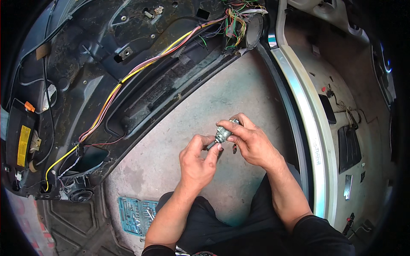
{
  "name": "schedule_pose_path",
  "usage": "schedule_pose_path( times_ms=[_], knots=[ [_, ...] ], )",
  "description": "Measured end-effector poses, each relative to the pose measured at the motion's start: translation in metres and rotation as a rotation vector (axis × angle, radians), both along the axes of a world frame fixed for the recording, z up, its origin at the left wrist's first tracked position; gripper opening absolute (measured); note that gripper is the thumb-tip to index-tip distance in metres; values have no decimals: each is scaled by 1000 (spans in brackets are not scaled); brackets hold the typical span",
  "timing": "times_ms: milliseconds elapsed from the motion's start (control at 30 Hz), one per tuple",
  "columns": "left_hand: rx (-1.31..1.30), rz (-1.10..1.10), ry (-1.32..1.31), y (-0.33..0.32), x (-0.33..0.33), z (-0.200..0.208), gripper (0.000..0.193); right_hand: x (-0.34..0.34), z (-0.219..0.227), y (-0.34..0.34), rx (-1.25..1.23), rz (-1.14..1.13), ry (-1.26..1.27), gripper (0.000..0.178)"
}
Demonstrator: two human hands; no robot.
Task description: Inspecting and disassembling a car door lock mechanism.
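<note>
Over the floor in the middle, both hands meet at a small silver metal lock cylinder. My right hand grips its upper end, with fingers wrapped over the top and the thumb below. At its lower end, my left hand pinches a narrow dark grey piece between thumb and fingers. This piece lines up with the cylinder; whether the two are joined is hidden by the fingertips. A small brownish bit shows just under my right hand.
A stripped car door fills the left, with yellow and pink wires and a tangled wire bundle. Below it lies a blue tool case. The car's door sill runs down the right, beside the cabin floor with loose parts.
</note>
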State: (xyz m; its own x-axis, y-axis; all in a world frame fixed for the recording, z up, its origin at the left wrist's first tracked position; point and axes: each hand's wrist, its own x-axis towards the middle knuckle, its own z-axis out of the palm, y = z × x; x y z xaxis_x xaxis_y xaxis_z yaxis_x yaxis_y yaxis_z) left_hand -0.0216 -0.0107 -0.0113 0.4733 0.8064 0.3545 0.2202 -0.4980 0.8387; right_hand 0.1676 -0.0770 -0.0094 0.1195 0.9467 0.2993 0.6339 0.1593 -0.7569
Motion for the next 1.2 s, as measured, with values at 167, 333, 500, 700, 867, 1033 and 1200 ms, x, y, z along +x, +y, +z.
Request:
schedule_pose_path(
  times_ms=[167, 333, 500, 700, 867, 1033, 1200],
  knots=[
    [291, -36, -84, -1, 6, -3, 20, 0, 3, -1, 50, 18, 31, 43],
    [75, -76, -115, 5, -2, -1, 19, -5, 21, -5, -58, 64, 238, 55],
    [-385, -230, -220, 4, -7, 12, 22, 10, 12, -4, -60, 2, 131, 58],
    [-607, -348, -267, 16, -12, 11, 18, 4, 15, -5, 32, -6, 139, 46],
    [-765, -370, -296, 19, -17, 0, 15, 5, 7, -4, 88, 47, 140, 41],
    [-962, -326, -396, 10, -12, 7, 17, 4, 6, -4, 110, 62, 196, 41],
    [-667, -263, -280, 3, -7, 15, 11, 9, 6, -2, 126, 83, 149, 58]
  ],
)
